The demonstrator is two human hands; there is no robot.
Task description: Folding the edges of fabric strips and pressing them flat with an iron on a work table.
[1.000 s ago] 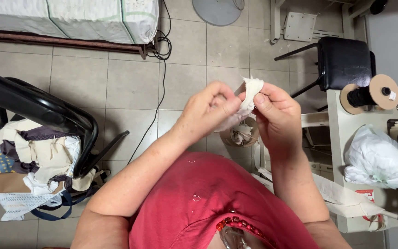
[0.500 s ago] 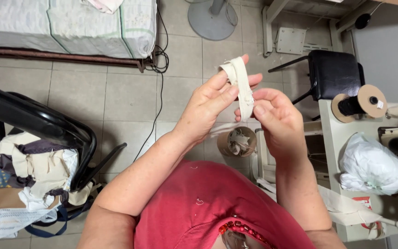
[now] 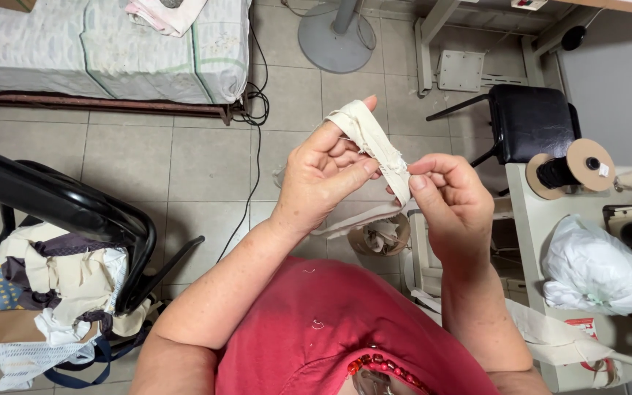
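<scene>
Gripping one cream fabric strip [image 3: 374, 143], left hand [image 3: 323, 179] & right hand [image 3: 451, 201] both pinched shut on it

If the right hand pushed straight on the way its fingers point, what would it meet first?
The right hand points left, pinching the cloth strip. Just past the strip it would probably meet the left hand, whose thumb sits close opposite.

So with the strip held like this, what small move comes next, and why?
Probably the right hand should draw the cream strip downward. The strip is looped over the left hand fingertips, the right hand pinches its frayed lower part, and a loose tail hangs below both hands.
</scene>
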